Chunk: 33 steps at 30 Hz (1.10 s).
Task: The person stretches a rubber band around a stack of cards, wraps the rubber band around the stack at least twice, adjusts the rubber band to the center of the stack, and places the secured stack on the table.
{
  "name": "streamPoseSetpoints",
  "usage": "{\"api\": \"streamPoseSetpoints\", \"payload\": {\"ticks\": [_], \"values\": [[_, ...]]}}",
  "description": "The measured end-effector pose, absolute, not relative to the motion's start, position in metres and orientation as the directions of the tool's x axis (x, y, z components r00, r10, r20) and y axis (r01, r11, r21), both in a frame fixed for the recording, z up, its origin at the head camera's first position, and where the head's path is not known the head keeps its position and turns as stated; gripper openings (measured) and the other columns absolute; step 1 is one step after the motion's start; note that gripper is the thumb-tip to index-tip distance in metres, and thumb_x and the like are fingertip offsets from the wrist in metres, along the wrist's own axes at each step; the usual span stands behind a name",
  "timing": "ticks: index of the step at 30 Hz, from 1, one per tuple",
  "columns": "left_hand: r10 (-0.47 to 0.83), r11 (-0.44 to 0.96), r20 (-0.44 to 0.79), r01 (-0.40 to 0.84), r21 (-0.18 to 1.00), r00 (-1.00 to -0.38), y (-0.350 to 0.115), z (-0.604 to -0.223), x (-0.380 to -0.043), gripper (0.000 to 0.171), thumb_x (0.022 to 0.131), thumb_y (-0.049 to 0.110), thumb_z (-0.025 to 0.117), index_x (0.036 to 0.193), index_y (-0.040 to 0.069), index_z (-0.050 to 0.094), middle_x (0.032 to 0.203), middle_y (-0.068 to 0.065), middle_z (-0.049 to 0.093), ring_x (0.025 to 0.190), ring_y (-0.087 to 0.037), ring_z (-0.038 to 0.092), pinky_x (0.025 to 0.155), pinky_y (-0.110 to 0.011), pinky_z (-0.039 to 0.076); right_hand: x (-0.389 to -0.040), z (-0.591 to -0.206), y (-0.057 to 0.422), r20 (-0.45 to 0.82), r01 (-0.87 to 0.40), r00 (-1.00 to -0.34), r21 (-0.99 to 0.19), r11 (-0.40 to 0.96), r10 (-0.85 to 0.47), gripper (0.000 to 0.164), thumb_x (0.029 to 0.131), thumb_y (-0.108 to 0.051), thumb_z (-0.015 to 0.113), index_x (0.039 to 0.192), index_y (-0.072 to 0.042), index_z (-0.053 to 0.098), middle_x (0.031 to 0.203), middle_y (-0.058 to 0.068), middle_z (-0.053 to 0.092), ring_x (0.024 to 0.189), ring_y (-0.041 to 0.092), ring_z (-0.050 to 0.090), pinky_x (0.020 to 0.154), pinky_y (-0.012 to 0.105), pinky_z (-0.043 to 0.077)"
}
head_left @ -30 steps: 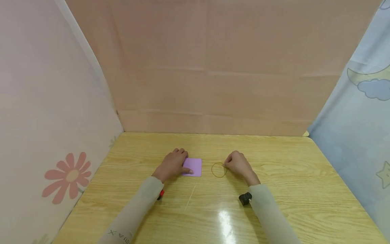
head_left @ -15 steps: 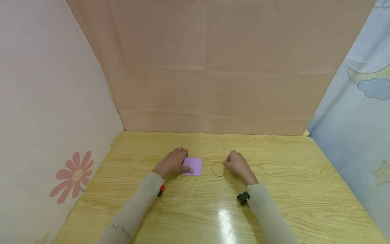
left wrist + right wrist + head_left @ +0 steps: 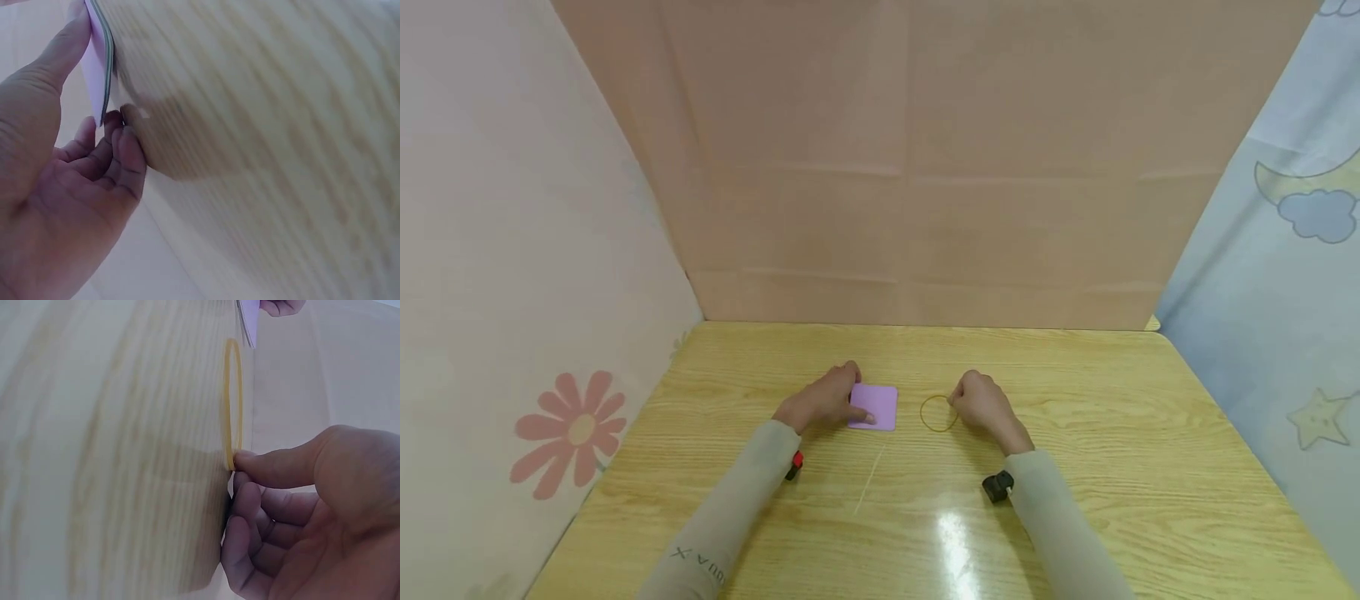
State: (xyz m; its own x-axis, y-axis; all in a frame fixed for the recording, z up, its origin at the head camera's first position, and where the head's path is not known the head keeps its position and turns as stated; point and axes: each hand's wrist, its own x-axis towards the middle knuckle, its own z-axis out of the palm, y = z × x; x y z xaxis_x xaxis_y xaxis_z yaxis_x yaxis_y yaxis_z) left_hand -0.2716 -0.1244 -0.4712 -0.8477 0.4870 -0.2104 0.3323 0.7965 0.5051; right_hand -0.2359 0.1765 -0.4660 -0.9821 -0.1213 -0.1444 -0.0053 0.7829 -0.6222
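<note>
A thin stack of cards (image 3: 882, 407) with a purple, round-cornered top lies left of the table's middle. My left hand (image 3: 827, 400) holds it at its left side, the thumb flat on top and the other fingers curled at the edge. Seen from the left wrist, the stack (image 3: 100, 69) shows several thin layers along its side. To its right, a yellow rubber band (image 3: 922, 416) forms a loose loop on the table. My right hand (image 3: 987, 407) pinches the band's right side; in the right wrist view, the thumb tip presses on the near end of the rubber band (image 3: 227, 406).
The wooden table (image 3: 820, 533) has a pale streak and a bright reflection near the front. A brown-pink cloth backdrop (image 3: 902, 208) hangs behind it. Printed cloths stand at both sides, flowered (image 3: 475, 250) on the left.
Both hands stay nearly in place. The left fingers have shifted slightly at the stack's edge. The rubber band keeps its round shape, and the head view has tilted a little.
</note>
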Motion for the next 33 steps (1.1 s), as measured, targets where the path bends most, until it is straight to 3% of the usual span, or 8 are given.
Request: {"api": "streamPoseSetpoints", "payload": {"ticks": [5,8,13,16,19,22,27,33], "values": [[0.535,0.735,-0.164,0.361,0.574,-0.829,-0.126,-0.477,-0.272,0.062,0.091,0.036,0.084,0.134,0.009,0.049,0.126,-0.011,0.062,0.103,-0.019,0.057,0.090,-0.033,0.053,-0.236,-0.467,0.177,-0.142,-0.010,-0.982,-0.621,0.784,-0.125,0.047,0.101,-0.006,0.058,0.054,-0.015,0.057,0.076,0.008,0.071,0.048,0.008,0.025,0.045,0.020,0.024],[0.557,0.714,-0.132,0.391,0.581,-0.820,-0.128,-0.482,-0.272,0.051,0.092,0.036,0.083,0.126,0.008,0.059,0.122,-0.008,0.062,0.103,-0.018,0.055,0.091,-0.033,0.052,-0.235,-0.468,0.176,-0.151,-0.013,-0.979,-0.623,0.782,-0.136,0.052,0.101,-0.005,0.056,0.053,-0.020,0.043,0.059,-0.001,0.048,0.049,0.009,0.021,0.046,0.021,0.021],[0.548,0.685,-0.098,0.378,0.623,-0.831,-0.132,-0.491,-0.273,0.039,0.094,0.037,0.081,0.118,0.009,0.069,0.114,-0.003,0.061,0.099,-0.016,0.052,0.087,-0.030,0.049,-0.233,-0.468,0.175,-0.158,-0.033,-0.973,-0.622,0.782,-0.166,0.055,0.103,-0.005,0.053,0.056,-0.023,0.029,0.056,-0.007,0.021,0.052,0.010,0.018,0.047,0.021,0.018],[0.539,0.659,-0.074,0.366,0.657,-0.839,-0.136,-0.493,-0.273,0.025,0.102,0.028,0.071,0.118,0.009,0.070,0.112,-0.005,0.061,0.098,-0.016,0.053,0.084,-0.031,0.049,-0.232,-0.469,0.174,-0.152,-0.050,-0.971,-0.632,0.773,-0.187,0.054,0.104,-0.005,0.052,0.058,-0.023,0.030,0.056,-0.006,0.025,0.051,0.010,0.020,0.047,0.021,0.021],[0.513,0.630,-0.062,0.327,0.704,-0.856,-0.137,-0.492,-0.271,0.017,0.107,0.016,0.061,0.118,0.009,0.072,0.114,-0.007,0.063,0.102,-0.018,0.056,0.090,-0.036,0.052,-0.230,-0.468,0.175,-0.141,-0.043,-0.974,-0.655,0.754,-0.178,0.048,0.103,-0.002,0.053,0.057,-0.017,0.049,0.067,-0.001,0.055,0.050,0.010,0.027,0.049,0.021,0.028],[0.473,0.603,-0.065,0.269,0.751,-0.879,-0.137,-0.491,-0.269,0.018,0.107,0.009,0.059,0.117,0.012,0.073,0.119,-0.007,0.066,0.108,-0.019,0.058,0.098,-0.041,0.054,-0.228,-0.468,0.176,-0.148,-0.042,-0.971,-0.661,0.749,-0.186,0.032,0.104,-0.002,0.052,0.074,-0.006,0.064,0.089,0.013,0.068,0.054,0.012,0.034,0.054,0.024,0.035],[0.432,0.525,-0.050,0.206,0.826,-0.901,-0.137,-0.491,-0.266,0.018,0.104,0.004,0.062,0.115,0.011,0.075,0.123,-0.009,0.069,0.106,-0.019,0.061,0.091,-0.034,0.056,-0.225,-0.466,0.179,-0.158,-0.052,-0.965,-0.669,0.742,-0.210,0.017,0.107,-0.004,0.048,0.102,0.002,0.063,0.102,0.016,0.064,0.072,0.019,0.047,0.067,0.030,0.043],[0.387,0.349,-0.082,0.064,0.935,-0.918,-0.134,-0.485,-0.259,0.035,0.100,-0.001,0.068,0.133,0.003,0.058,0.120,-0.017,0.065,0.099,-0.020,0.068,0.083,-0.030,0.062,-0.223,-0.462,0.178,-0.130,-0.067,-0.967,-0.701,0.710,-0.219,0.014,0.107,-0.001,0.050,0.107,0.003,0.063,0.107,0.019,0.067,0.077,0.021,0.058,0.066,0.030,0.049]]}}
